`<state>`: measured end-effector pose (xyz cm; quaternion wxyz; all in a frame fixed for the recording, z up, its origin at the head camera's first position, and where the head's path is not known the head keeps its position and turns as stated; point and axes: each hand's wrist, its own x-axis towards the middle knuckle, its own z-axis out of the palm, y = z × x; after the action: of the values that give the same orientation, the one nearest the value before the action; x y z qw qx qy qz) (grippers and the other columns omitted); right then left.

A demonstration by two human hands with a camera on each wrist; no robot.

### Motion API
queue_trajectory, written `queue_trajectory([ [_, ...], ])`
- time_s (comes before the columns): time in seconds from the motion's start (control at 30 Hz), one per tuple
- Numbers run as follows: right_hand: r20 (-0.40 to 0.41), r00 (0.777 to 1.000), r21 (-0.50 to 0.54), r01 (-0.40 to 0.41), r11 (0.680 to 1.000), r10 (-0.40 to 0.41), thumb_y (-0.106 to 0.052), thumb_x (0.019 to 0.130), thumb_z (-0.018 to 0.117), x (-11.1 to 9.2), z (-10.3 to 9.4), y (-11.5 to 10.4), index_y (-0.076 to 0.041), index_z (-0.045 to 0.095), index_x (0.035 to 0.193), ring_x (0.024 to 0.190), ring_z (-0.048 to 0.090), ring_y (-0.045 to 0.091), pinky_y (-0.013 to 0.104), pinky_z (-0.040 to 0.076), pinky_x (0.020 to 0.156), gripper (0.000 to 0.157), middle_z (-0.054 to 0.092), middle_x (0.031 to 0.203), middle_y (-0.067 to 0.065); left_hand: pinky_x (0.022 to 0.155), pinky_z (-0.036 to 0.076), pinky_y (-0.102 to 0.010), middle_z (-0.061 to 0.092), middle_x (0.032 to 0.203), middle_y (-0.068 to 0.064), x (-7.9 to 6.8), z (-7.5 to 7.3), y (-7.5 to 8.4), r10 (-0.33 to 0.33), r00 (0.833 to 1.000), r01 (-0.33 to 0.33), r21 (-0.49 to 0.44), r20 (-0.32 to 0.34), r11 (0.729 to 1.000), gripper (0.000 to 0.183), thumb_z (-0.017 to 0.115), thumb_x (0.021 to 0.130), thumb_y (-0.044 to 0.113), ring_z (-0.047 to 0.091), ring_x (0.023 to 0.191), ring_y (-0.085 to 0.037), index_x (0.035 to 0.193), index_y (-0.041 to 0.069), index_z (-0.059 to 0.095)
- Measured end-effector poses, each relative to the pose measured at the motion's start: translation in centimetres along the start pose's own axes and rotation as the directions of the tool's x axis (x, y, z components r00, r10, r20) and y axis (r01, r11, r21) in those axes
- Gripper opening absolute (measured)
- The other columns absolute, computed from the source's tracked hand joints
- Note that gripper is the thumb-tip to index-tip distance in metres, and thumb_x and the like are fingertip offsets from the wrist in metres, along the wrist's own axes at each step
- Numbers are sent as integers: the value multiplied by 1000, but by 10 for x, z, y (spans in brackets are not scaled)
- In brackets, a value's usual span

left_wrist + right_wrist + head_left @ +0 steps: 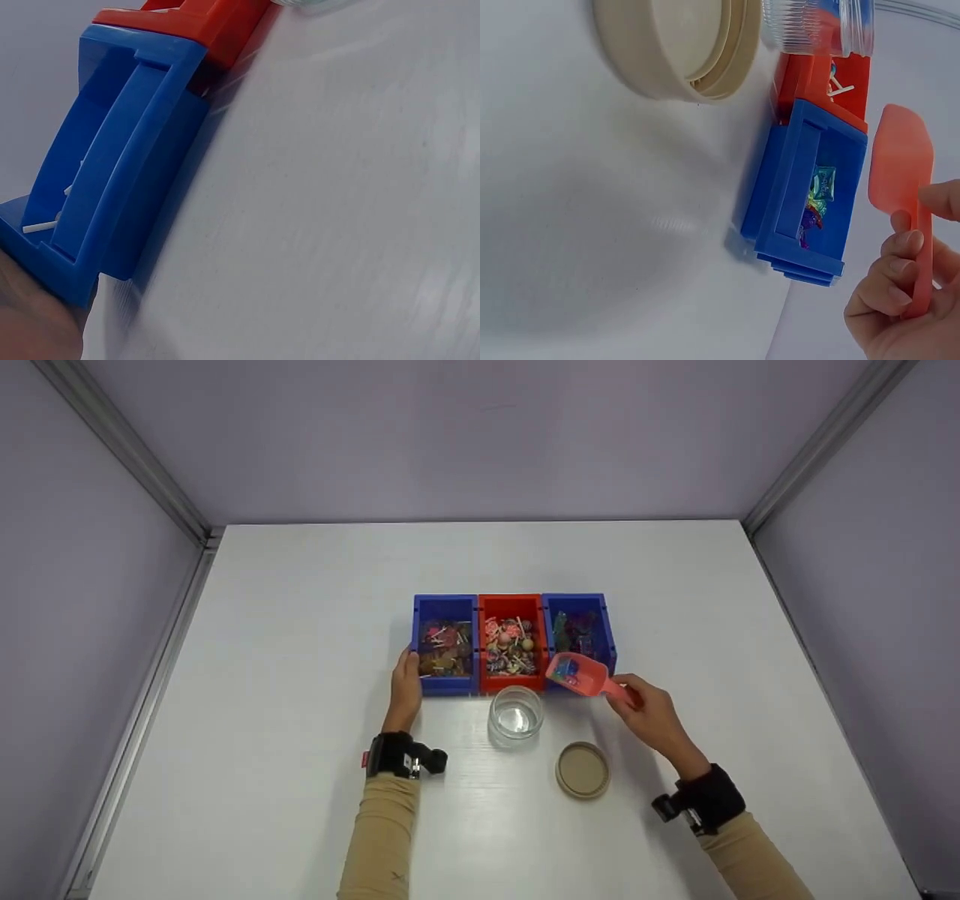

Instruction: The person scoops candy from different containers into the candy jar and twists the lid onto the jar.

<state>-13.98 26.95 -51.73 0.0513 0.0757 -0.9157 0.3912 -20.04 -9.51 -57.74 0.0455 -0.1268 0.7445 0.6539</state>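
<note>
My right hand (pixel 649 712) grips the handle of a pink scoop (pixel 589 679), which carries a few wrapped candies (pixel 568 670). The scoop is above the front of the right blue bin (pixel 609 637), which holds more wrapped candies (pixel 821 187). My left hand (pixel 406 690) rests against the outer side of the left blue bin (pixel 445 685), which has lollipops (pixel 446 641) in it; its fingertips are partly hidden. Between the blue bins stands a red bin (pixel 510 604) of lollipops. A clear glass jar (pixel 516 712) stands uncovered in front of the red bin.
A round beige lid (pixel 583 770) lies on the white table (pixel 480 840), to the right of the jar and nearer me. The three bins stand side by side in a row. Grey walls (pixel 480 442) enclose the table at the back and both sides.
</note>
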Motion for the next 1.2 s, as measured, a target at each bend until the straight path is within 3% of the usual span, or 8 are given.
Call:
queue_trajectory([
  [0.27, 147, 989, 20, 20, 1000, -23, -3, 85, 69, -6, -3, -6, 0, 68, 104, 63, 41, 3, 18, 34, 55, 20, 62, 77, 11, 126, 17, -46, 26, 158, -22, 0, 0, -1, 1, 1000, -2, -7, -10, 1000, 53, 26, 107, 26, 19, 151, -35, 151, -3, 23],
  [0.67, 286, 950, 71, 107, 992, -123, -9, 89, 67, -7, -6, -9, 1, 68, 105, 68, 43, -1, 16, 41, 60, 19, 70, 95, 18, 126, 18, -46, 26, 158, -23, 2, 1, -2, -12, 1000, 12, -3, -17, 1000, 53, 27, 106, 25, 20, 150, -35, 151, -3, 24],
  [1.07, 370, 918, 23, 143, 989, -142, -11, 89, 66, -2, -13, -13, 1, 68, 105, 61, 42, -2, 16, 40, 56, 20, 64, 75, 10, 126, 17, -46, 25, 159, -21, 2, 0, 1, -31, 1000, 31, 22, -3, 999, 54, 25, 106, 27, 19, 151, -34, 151, -2, 23],
  [1.2, 396, 907, -4, 159, 987, -144, -13, 90, 66, 1, -15, -15, 0, 68, 104, 64, 45, -1, 16, 42, 57, 20, 67, 80, 12, 126, 17, -46, 26, 159, -21, 2, 0, 1, -18, 1000, 18, 13, -4, 1000, 53, 25, 106, 27, 19, 151, -34, 151, -2, 24],
])
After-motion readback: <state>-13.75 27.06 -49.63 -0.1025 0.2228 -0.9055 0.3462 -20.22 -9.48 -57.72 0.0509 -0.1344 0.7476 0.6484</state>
